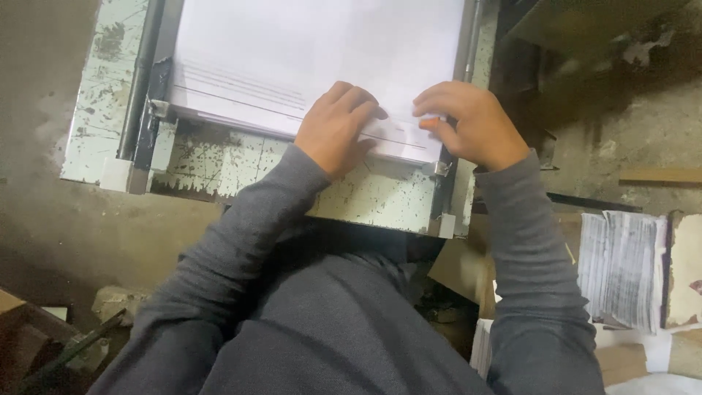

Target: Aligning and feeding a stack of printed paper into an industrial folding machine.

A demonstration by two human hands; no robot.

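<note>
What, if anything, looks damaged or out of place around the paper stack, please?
The metal table under the paper stack is badly worn, its pale paint chipped and flaked along the front edge. The stack itself lies square, with the left hand and right hand pressing its near edge.

left hand (333,130), right hand (472,123), paper stack (292,58)

We count two hands, the left hand (333,128) and right hand (472,121), both up around 12 o'clock on one white paper stack (292,58). One worn metal table (219,164) under it. At 3 to 4 o'clock there's one bundle of printed sheets (621,267), plus one wooden strip (662,175) at 3.
</note>
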